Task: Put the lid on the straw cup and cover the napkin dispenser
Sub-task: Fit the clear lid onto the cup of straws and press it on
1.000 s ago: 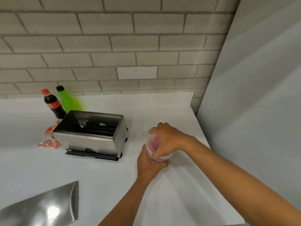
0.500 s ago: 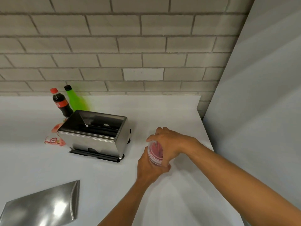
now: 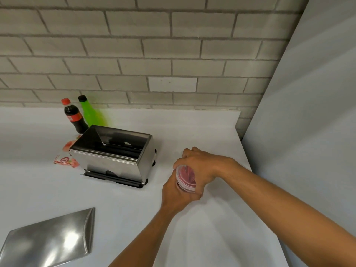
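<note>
A clear straw cup (image 3: 185, 179) with red straws inside stands at the right of the white counter. My left hand (image 3: 176, 195) grips its body from the near side. My right hand (image 3: 200, 166) is closed over its top, where a clear lid rim shows; most of the lid is hidden by my fingers. The steel napkin dispenser (image 3: 113, 162) sits left of the cup with its top uncovered. Its curved steel cover (image 3: 50, 240) lies apart at the counter's near left.
A cola bottle (image 3: 74, 116) and a green bottle (image 3: 90, 112) stand behind the dispenser by the brick wall. Red-and-white packets (image 3: 66, 159) lie at its left. A grey panel (image 3: 308, 132) borders the counter (image 3: 202, 128) on the right.
Both hands stay on the cup, and my right hand has shifted slightly over its top. The camera view has drifted, so everything sits a little further right in the frame.
</note>
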`<state>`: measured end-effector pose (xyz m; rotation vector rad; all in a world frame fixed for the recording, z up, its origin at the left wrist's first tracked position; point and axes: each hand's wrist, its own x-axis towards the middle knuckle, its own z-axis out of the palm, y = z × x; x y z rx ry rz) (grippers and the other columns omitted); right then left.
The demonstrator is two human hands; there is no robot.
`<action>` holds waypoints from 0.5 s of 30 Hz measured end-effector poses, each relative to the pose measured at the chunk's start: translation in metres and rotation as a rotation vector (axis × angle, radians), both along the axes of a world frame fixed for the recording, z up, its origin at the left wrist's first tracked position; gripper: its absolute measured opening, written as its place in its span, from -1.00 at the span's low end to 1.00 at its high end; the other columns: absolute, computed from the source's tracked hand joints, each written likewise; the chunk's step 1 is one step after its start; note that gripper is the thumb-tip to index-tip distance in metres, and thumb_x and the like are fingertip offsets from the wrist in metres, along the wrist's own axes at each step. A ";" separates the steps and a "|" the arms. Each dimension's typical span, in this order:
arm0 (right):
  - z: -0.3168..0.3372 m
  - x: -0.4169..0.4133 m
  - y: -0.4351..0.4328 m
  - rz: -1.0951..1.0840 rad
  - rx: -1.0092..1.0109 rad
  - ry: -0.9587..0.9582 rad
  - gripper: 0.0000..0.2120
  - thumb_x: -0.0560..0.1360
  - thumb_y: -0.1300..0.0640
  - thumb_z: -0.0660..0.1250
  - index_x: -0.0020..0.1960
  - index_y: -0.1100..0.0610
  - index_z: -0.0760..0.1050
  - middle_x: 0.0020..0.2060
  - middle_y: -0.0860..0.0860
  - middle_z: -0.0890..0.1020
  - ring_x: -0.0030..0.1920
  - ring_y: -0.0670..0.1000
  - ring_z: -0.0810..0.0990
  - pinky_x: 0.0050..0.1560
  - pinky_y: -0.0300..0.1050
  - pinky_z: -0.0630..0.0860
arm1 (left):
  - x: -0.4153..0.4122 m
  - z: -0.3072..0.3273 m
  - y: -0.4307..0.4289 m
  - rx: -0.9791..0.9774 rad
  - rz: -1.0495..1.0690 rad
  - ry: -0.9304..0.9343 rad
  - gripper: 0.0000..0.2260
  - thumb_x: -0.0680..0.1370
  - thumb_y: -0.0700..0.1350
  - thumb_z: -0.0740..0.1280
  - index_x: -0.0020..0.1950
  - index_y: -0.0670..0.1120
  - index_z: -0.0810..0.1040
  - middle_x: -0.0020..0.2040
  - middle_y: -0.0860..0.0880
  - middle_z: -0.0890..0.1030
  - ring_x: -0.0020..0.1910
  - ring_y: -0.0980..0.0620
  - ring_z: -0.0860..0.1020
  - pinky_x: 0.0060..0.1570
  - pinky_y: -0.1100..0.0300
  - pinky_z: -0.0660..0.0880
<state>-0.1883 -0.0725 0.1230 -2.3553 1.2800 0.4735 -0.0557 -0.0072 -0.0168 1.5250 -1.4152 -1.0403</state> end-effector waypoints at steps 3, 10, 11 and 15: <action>0.002 0.000 -0.001 0.008 0.015 0.004 0.10 0.06 -0.06 0.75 0.48 -0.30 0.29 0.28 -0.07 0.32 0.30 0.04 0.28 0.10 0.12 0.64 | 0.001 -0.004 -0.002 -0.004 -0.010 0.019 -0.17 0.13 -0.02 0.77 0.34 0.13 0.54 0.17 0.10 0.68 0.15 0.10 0.66 0.15 0.08 0.65; -0.002 0.002 0.005 -0.169 -0.039 0.029 0.20 0.10 -0.43 0.53 0.62 -0.23 0.07 0.45 0.01 0.31 0.44 0.14 0.34 0.14 0.03 0.52 | 0.003 -0.008 -0.005 0.001 -0.024 0.018 -0.21 0.07 0.04 0.75 0.22 0.29 0.49 0.09 0.21 0.67 0.06 0.29 0.64 -0.05 0.37 0.62; -0.003 0.002 0.005 -0.178 -0.043 0.032 0.18 0.12 -0.42 0.53 0.61 -0.21 0.10 0.42 0.02 0.33 0.40 0.15 0.40 0.05 0.00 0.52 | 0.003 -0.009 -0.005 0.009 -0.018 0.020 -0.21 0.07 0.04 0.75 0.20 0.31 0.49 0.09 0.22 0.68 0.06 0.30 0.64 -0.07 0.39 0.61; 0.000 0.004 0.002 -0.167 -0.019 0.041 0.14 0.12 -0.29 0.60 0.59 -0.20 0.18 0.29 0.00 0.36 0.26 0.13 0.46 -0.15 -0.06 0.53 | 0.003 -0.009 -0.005 0.014 -0.016 0.006 -0.21 0.04 0.11 0.75 0.15 0.42 0.46 0.06 0.30 0.66 0.06 0.36 0.61 -0.08 0.44 0.59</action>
